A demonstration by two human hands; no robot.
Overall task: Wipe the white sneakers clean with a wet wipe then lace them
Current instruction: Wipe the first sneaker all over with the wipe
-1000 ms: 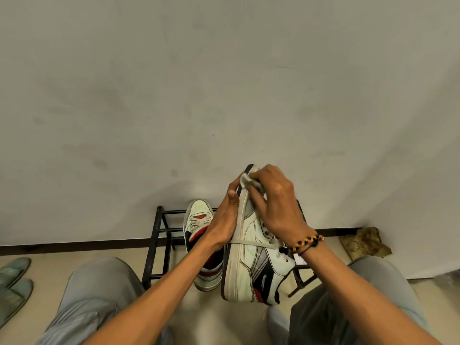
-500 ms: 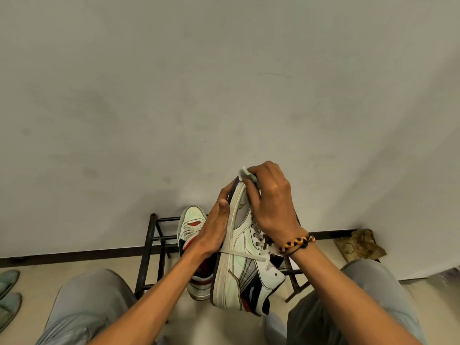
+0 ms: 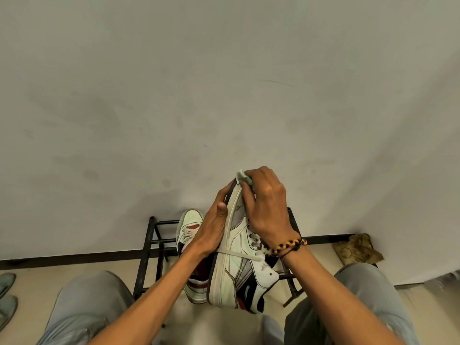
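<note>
A white sneaker (image 3: 239,267) with grey, black and red panels is held on its side, toe pointing away from me. My left hand (image 3: 211,227) grips its sole, fingers wrapped behind and thumb on the sole's edge. My right hand (image 3: 265,207) presses a crumpled pale wet wipe (image 3: 243,177) against the toe, pinching it with the fingertips. A loose lace (image 3: 239,253) lies across the sneaker's side. The second white sneaker (image 3: 189,225) rests on the black metal rack (image 3: 146,247), partly hidden behind my left wrist.
The rack stands against a plain grey wall. My knees in grey trousers flank the sneakers at bottom left and bottom right. A crumpled brown bag (image 3: 357,249) lies on the floor at right. Grey-green slippers (image 3: 6,295) sit at the far left edge.
The wipe and my right hand stay at the toe with small rubbing shifts. The view has tilted slightly, so hands and sneaker sit a little differently in the frame.
</note>
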